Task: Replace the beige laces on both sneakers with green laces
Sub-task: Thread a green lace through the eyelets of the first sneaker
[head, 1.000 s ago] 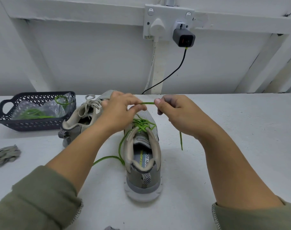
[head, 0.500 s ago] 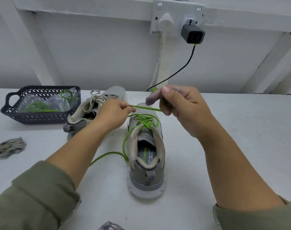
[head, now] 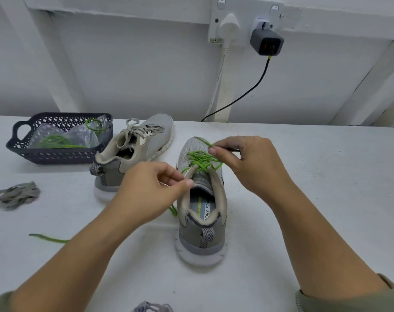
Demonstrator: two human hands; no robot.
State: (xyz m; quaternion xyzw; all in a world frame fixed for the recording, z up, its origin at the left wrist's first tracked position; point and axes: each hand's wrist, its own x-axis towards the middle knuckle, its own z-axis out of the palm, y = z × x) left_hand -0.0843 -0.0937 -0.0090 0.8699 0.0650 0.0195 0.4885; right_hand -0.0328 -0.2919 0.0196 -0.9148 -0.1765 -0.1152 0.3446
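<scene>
A grey sneaker (head: pixel 201 224) stands heel toward me in the middle, with a green lace (head: pixel 201 161) crossed through its eyelets. My right hand (head: pixel 245 161) pinches one end of that lace above the toe. My left hand (head: pixel 151 192) pinches the shoe's left upper edge near the top eyelet. The lace's other end (head: pixel 48 238) trails left across the table under my left forearm. Behind and to the left, a second grey sneaker (head: pixel 135 149) lies tilted and carries its beige lace (head: pixel 144 129).
A dark basket (head: pixel 59 152) at the back left holds a clear bag and more green lace (head: pixel 56 140). A bundle of removed beige lace (head: pixel 15 194) lies at the left edge. Another grey piece (head: pixel 152 307) shows at the bottom. A charger cable (head: pixel 243 95) hangs on the wall.
My right hand has dropped from above the shoe to its toe with the lace end. My left hand has let go of the taut lace and moved down to the shoe's collar.
</scene>
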